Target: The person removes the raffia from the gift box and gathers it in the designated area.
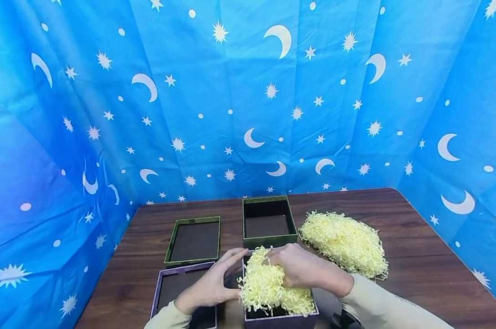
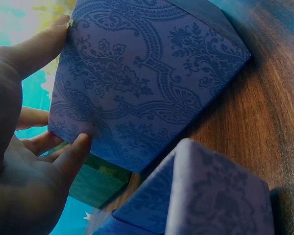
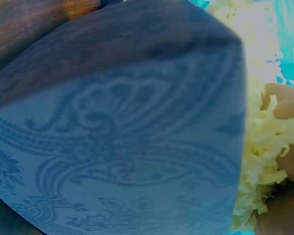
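Pale yellow shredded paper [image 1: 264, 283] heaps above the rim of a purple patterned box [image 1: 280, 322], with some strands hanging over its edge. My right hand [image 1: 299, 269] grips part of the shred at the box's right side; its fingertips are buried in the strands. In the right wrist view, the box wall [image 3: 137, 147] hides most of that hand. My left hand [image 1: 210, 283] spans the box's left side, thumb near the rim and fingers toward the far corner. In the left wrist view, fingertips [image 2: 83, 139] touch the purple wall [image 2: 132, 83].
A purple lid [image 1: 154, 297] lies left of the box, partly under my left arm. Behind it sits a green-edged lid [image 1: 194, 263]. An open green box [image 1: 268, 239] stands beyond the purple one. Another pile of yellow shred [image 1: 346, 242] is on the wooden table [image 1: 424, 265] at right.
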A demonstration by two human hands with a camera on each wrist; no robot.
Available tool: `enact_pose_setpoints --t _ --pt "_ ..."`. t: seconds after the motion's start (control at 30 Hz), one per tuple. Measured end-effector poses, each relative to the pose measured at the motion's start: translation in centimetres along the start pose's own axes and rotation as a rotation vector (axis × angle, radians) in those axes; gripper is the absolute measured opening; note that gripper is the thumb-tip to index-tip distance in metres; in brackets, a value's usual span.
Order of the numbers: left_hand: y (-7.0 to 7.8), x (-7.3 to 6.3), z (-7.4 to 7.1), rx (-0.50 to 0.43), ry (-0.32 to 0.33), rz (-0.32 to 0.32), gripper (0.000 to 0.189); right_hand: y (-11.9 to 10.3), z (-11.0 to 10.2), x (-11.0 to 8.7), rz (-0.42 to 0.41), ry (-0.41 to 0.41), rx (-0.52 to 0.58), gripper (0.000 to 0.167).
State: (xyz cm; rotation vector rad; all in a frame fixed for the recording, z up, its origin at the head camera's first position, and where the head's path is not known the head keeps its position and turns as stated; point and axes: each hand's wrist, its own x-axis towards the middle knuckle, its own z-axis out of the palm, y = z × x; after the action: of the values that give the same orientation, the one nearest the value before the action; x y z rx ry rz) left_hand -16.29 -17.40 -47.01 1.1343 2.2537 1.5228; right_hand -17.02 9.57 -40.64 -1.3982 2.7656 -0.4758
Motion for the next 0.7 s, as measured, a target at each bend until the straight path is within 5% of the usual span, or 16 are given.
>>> enact_pose_setpoints --t 0.3,0.53,0.7 --pt "0.25 -0.07 0.22 0.001 0.009 -0.048 0.089 0.08 -0.51 -0.27 0.03 0.018 0.064 0.065" --pt "0.45 -0.13 0.09 0.245 0.042 -0.088 0.09 0.06 -0.69 -0.43 0.03 0.034 0.076 0.064" --pt "0.36 -0.22 -0.05 0.266 0.042 -0.078 0.091 -0.11 -0.94 -0.38 0.043 0.043 0.086 0.066"
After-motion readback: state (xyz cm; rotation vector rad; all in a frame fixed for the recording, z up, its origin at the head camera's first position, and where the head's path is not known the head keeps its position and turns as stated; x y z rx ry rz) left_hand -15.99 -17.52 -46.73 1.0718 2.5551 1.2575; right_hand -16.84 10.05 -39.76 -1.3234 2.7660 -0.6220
